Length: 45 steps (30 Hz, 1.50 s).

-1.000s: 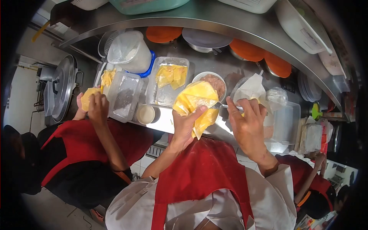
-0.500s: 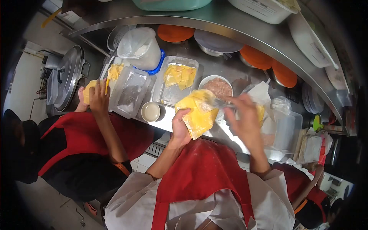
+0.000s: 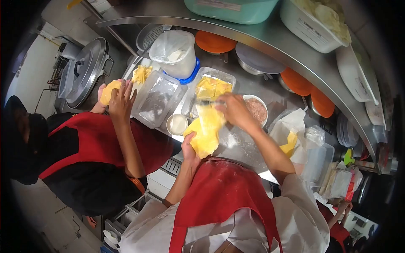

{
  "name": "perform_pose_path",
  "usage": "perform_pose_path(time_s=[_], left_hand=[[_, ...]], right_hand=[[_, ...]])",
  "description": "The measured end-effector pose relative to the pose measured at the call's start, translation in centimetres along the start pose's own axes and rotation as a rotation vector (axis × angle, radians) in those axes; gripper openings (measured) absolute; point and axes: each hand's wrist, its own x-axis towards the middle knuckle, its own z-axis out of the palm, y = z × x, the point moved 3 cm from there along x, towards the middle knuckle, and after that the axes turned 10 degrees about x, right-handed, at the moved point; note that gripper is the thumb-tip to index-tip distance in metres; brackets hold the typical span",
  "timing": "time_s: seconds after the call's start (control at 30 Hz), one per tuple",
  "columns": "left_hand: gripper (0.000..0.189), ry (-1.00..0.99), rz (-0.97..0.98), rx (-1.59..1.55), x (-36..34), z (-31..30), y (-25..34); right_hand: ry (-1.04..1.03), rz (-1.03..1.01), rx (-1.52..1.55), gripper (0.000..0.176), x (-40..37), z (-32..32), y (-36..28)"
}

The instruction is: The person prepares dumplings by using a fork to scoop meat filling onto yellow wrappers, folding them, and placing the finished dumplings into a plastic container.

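My left hand (image 3: 190,148) is closed on a stack of yellow wrappers (image 3: 203,139), held above the counter's front edge. Just above the stack, my right hand (image 3: 237,109) is closed on a metal utensil (image 3: 206,102), blurred, with its tip over the wrappers. Right of my right hand stands a white bowl of minced meat (image 3: 256,110). Behind the utensil, a clear tray (image 3: 230,76) holds folded yellow pieces (image 3: 213,87). A small cup of pale liquid (image 3: 177,124) stands to the left of the stack.
At left, a co-worker's hands (image 3: 120,99) hold yellow wrappers near an empty-looking floury tray (image 3: 157,103). A flour tub (image 3: 173,52) stands behind. The steel shelf (image 3: 253,38) overhangs the back. White paper with yellow wrappers (image 3: 290,144) lies right. Another person is at far right.
My right hand has moved from beside the meat bowl leftward, with the utensil now over the tray side of the wrappers. The view has shifted, and the wrapper stack is turned.
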Motion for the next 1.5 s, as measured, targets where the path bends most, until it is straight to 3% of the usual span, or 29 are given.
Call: perform_pose_path(time_s=[0.07,0.17,0.27,0.37,0.43,0.5,0.57,0.67,0.77,0.87,0.9,1.0,1.1,1.2,1.23,1.33,1.5], left_hand=[[0.053,-0.013,0.056,-0.019,0.5,-1.8,-0.1],[0.057,-0.041,0.069,-0.092,-0.3,-2.2,0.5],[0.058,-0.096,0.03,-0.209,-0.7,-2.6,0.7],[0.059,-0.279,0.097,-0.172,-1.4,-1.5,1.0],[0.058,-0.266,-0.001,-0.129,-1.3,-1.0,0.8],[0.052,-0.289,-0.069,-0.089,-0.7,-0.3,0.7],[0.05,-0.233,-0.163,0.0,-0.4,1.2,0.5],[0.042,-0.162,-0.273,0.175,-0.7,4.2,0.4],[0.039,-0.104,-0.373,0.291,0.0,4.9,-1.2],[0.038,-0.117,-0.443,0.286,1.5,4.6,-3.4],[0.037,-0.115,-0.466,0.283,1.7,5.1,-3.9],[0.038,-0.138,-0.508,0.303,2.5,6.1,-5.2],[0.04,-0.155,-0.517,0.278,2.8,6.8,-5.7],[0.041,-0.186,-0.519,0.261,2.3,7.2,-5.5],[0.041,-0.188,-0.52,0.26,2.4,7.1,-5.6],[0.043,-0.196,-0.525,0.26,2.6,6.6,-5.9],[0.041,-0.167,-0.504,0.287,2.6,6.7,-5.8]], right_hand=[[0.015,0.017,-0.079,0.021,3.8,0.3,1.6],[0.002,0.014,-0.43,0.019,8.7,2.1,6.1],[0.026,0.08,-0.463,0.02,8.9,0.9,6.7],[0.103,-0.018,-0.313,0.019,5.0,-2.2,6.3],[-0.01,0.044,-0.343,0.028,-0.1,-5.6,4.9],[0.018,0.103,-0.323,0.043,-5.7,-7.4,4.7],[0.086,0.112,-0.18,0.053,-10.6,-7.4,3.4],[-0.028,0.267,-0.319,0.055,-14.6,-4.9,5.0],[0.119,0.241,-0.433,0.053,-15.0,-2.4,5.3],[0.149,0.403,-0.528,0.052,-14.1,-0.6,5.2],[0.091,0.482,-0.592,0.049,-13.5,-0.5,4.6],[0.09,0.467,-0.645,0.046,-13.0,0.4,4.6],[-0.001,0.313,-0.627,0.043,-13.2,-1.2,5.5],[-0.154,0.313,-0.607,0.041,-13.3,-4.2,6.8],[-0.081,0.26,-0.571,0.032,-13.6,-5.2,6.1],[-0.049,0.422,-0.666,0.031,-13.5,-5.2,5.6],[-0.132,0.374,-0.585,0.031,-13.5,-3.2,7.7]])
